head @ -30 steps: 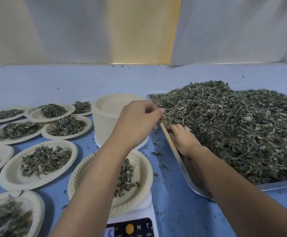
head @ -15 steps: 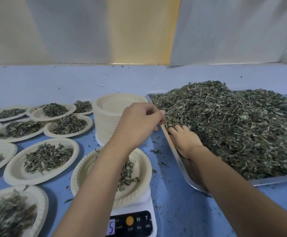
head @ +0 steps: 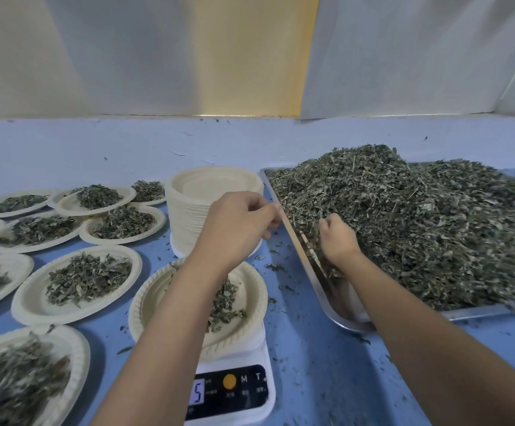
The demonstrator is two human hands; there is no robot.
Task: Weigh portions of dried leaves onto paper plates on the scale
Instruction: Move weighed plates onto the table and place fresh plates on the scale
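Note:
A white scale at the bottom centre shows the digit 5 and carries a paper plate holding a small amount of dried leaves. To its right a metal tray holds a large heap of dried leaves. My left hand reaches over the plate, its fingers curled at the tray's left rim and seeming to pinch it. Inside the tray, my right hand has its fingers curled into the near edge of the heap, gripping leaves.
A tall stack of empty paper plates stands behind the scale, just left of the tray. Several plates with leaf portions cover the blue table on the left. Loose leaf bits lie scattered between the scale and the tray. A wall runs along the back.
My right hand has gone from lying flat on the leaves to curling its fingers into them. The left hand stays at the tray rim. The view has shifted slightly.

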